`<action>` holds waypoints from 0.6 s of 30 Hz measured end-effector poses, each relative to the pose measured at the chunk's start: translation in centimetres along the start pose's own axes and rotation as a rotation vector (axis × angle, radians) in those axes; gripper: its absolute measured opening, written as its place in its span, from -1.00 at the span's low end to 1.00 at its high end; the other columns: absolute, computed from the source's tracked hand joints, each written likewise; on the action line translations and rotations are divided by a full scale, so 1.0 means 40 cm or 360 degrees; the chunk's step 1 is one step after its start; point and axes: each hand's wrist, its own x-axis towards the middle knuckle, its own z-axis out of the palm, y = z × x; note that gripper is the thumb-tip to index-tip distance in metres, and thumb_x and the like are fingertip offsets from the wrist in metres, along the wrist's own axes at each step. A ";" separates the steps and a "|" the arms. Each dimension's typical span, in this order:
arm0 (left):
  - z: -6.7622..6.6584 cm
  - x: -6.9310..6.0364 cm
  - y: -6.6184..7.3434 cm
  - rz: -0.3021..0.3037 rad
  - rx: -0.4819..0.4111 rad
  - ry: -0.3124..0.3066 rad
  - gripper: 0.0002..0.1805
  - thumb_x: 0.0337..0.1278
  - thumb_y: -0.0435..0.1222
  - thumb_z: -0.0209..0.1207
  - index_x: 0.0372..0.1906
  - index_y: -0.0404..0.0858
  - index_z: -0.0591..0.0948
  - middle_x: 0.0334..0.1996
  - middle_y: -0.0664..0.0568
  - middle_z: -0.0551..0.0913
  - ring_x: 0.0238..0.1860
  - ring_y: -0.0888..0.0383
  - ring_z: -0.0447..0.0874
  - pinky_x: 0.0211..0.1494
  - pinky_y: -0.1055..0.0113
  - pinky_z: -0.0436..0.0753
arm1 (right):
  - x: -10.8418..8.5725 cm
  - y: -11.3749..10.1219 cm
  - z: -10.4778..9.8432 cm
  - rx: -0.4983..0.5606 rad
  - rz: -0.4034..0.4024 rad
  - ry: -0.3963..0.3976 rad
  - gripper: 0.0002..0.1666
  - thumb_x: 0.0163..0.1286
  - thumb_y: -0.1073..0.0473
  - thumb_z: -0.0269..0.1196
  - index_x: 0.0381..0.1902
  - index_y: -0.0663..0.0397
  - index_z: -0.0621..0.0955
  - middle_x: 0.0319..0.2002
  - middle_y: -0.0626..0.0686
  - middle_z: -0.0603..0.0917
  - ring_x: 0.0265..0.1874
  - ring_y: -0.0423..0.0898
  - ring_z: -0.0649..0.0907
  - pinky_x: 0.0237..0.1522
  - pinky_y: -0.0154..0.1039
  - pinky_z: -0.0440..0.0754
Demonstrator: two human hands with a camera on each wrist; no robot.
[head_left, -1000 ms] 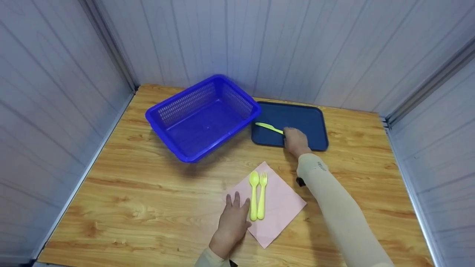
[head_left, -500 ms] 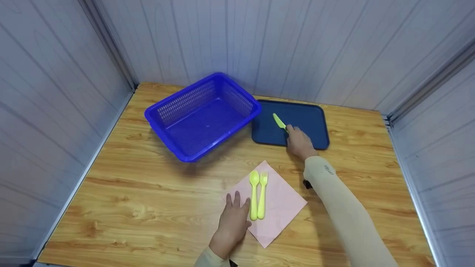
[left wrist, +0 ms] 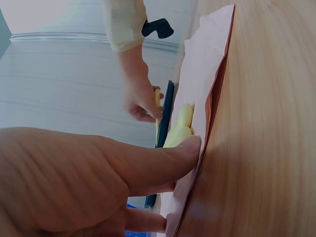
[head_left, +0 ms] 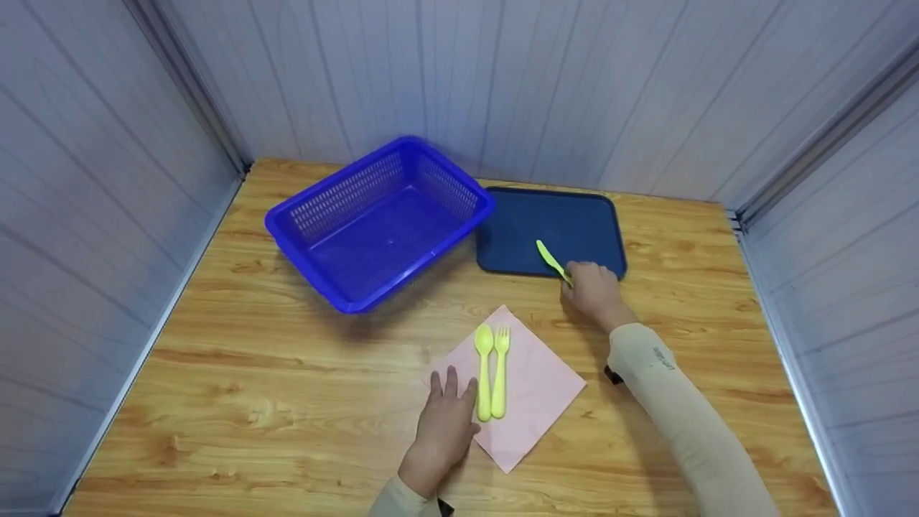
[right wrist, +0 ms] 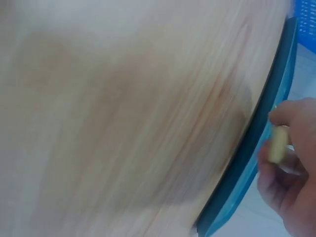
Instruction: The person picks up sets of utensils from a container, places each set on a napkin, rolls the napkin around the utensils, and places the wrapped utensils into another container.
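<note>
My right hand [head_left: 596, 291] grips a yellow-green plastic knife [head_left: 551, 259] by its handle, at the front edge of the dark blue tray [head_left: 538, 212]. The blade points away to the upper left, over the tray. In the right wrist view the handle end [right wrist: 279, 144] shows between thumb and fingers. Spread fingers of my left hand [head_left: 444, 424] rest on the left edge of a pink napkin [head_left: 535, 384]. On that napkin a yellow spoon [head_left: 484, 341] and a yellow fork [head_left: 500, 373] lie side by side, just right of the left hand.
A blue plastic basket [head_left: 431, 256] with slotted sides stands at the back left, its right corner close to the tray's left side. Pale panel walls [head_left: 459, 72] enclose the wooden table [head_left: 287, 402] at the back and both sides.
The right hand has drawn the knife toward the tray's front right, and the blade has swung from pointing left to pointing up-left. The left hand stays on the napkin; the head view has shifted slightly.
</note>
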 end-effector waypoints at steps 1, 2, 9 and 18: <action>0.000 0.000 0.000 -0.0003 -0.0006 -0.0008 -0.26 -0.01 -0.13 0.41 0.32 -0.27 0.47 0.33 -0.46 0.27 0.30 -0.48 0.18 0.29 -0.05 0.36 | -0.009 -0.003 0.001 -0.0016 -0.0003 0.0013 -0.86 0.32 0.20 0.26 -0.25 0.19 0.59 -0.43 0.15 0.63 -0.47 0.13 0.64 -0.44 0.10 0.61; -0.001 0.000 0.001 -0.0005 -0.0016 -0.0010 -0.26 -0.01 -0.14 0.41 0.32 -0.27 0.47 0.33 -0.46 0.26 0.30 -0.48 0.18 0.29 -0.05 0.36 | -0.019 -0.005 0.003 -0.0019 -0.0008 0.0025 -0.87 0.31 0.22 0.25 -0.25 0.18 0.59 -0.46 0.15 0.64 -0.51 0.12 0.64 -0.48 0.08 0.60; 0.000 -0.002 -0.005 -0.0003 -0.0039 -0.0013 -0.26 0.00 -0.15 0.41 0.33 -0.27 0.46 0.34 -0.46 0.24 0.31 -0.48 0.16 0.27 -0.06 0.38 | -0.097 -0.047 0.035 0.0213 0.0060 0.0091 -0.61 0.32 0.24 0.30 0.05 0.18 0.45 -0.49 0.14 0.59 -0.58 0.06 0.59 -0.58 -0.02 0.54; 0.002 -0.007 -0.003 0.0029 -0.0033 0.0002 -0.26 0.01 -0.16 0.41 0.32 -0.31 0.45 0.32 -0.51 0.23 0.29 -0.52 0.16 0.25 -0.08 0.40 | -0.210 -0.144 0.061 0.0637 0.0211 0.0347 -0.59 0.26 0.29 0.34 0.04 0.27 0.52 -0.41 0.13 0.68 -0.49 0.00 0.65 -0.47 -0.06 0.60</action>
